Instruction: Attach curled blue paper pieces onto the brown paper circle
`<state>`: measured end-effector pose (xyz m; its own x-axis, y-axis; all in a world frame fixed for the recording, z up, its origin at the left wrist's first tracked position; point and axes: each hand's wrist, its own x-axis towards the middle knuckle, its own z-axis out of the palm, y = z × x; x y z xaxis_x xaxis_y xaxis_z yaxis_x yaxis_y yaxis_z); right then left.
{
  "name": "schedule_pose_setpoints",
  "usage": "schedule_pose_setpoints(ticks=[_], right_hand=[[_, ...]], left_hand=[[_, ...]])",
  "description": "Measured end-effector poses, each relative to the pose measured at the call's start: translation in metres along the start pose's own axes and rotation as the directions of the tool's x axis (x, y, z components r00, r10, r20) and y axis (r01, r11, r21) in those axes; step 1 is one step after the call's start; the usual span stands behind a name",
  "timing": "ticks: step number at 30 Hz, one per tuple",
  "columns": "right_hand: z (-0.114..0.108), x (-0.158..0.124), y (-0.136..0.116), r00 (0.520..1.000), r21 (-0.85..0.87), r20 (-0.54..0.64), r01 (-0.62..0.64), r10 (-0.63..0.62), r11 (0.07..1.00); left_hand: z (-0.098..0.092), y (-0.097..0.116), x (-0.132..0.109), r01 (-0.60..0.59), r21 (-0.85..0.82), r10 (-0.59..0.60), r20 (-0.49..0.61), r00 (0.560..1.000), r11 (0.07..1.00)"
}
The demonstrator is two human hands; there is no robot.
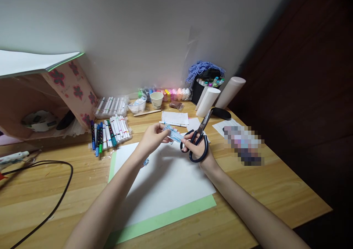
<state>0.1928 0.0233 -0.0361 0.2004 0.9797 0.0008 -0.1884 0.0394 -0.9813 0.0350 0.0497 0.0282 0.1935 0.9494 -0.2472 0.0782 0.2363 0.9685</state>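
My left hand (156, 137) pinches one end of a light-blue, crinkled strip (174, 134), thin like paper or cloth. At the strip's other end are the thumb and fingers of my right hand (197, 149). Black-handled scissors (202, 125) hang on that same hand, blades pointing up and away, nearly closed. Both hands are above a large white sheet (168, 182), which lies on a green sheet (176, 214). A small blue-and-white scrap (146, 162) shows on the white sheet beside my left forearm.
Several markers (110, 133) lie at the left, near a pink flowered box (78, 91). A paper cup (157, 100) and a plastic bowl (137, 105) stand behind. White rolls (209, 101) and a black pen holder (200, 91) are at the back right. A black cable (70, 175) curves at left.
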Motion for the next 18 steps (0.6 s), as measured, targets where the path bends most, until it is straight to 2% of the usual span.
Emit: schedule_pose_setpoints(ticks=[5, 10, 18], right_hand=[[-0.0085, 0.0064, -0.0045, 0.999, 0.019, 0.008, 0.054, -0.054, 0.998], [-0.0114, 0.0083, -0.0068, 0.997, 0.015, 0.072, 0.04, -0.041, 0.999], [-0.0111, 0.0073, -0.0075, 0.996, -0.04, 0.081, 0.039, -0.035, 0.998]], left_hand=[[-0.0062, 0.0058, -0.0051, 0.014, 0.143, -0.029, 0.105, 0.994, 0.99], [-0.0078, 0.0, -0.0038, -0.085, 0.226, 0.039, 0.202, 0.979, 0.97], [-0.0081, -0.0024, -0.0017, -0.084, 0.287, 0.047, 0.132, 0.99, 0.954]])
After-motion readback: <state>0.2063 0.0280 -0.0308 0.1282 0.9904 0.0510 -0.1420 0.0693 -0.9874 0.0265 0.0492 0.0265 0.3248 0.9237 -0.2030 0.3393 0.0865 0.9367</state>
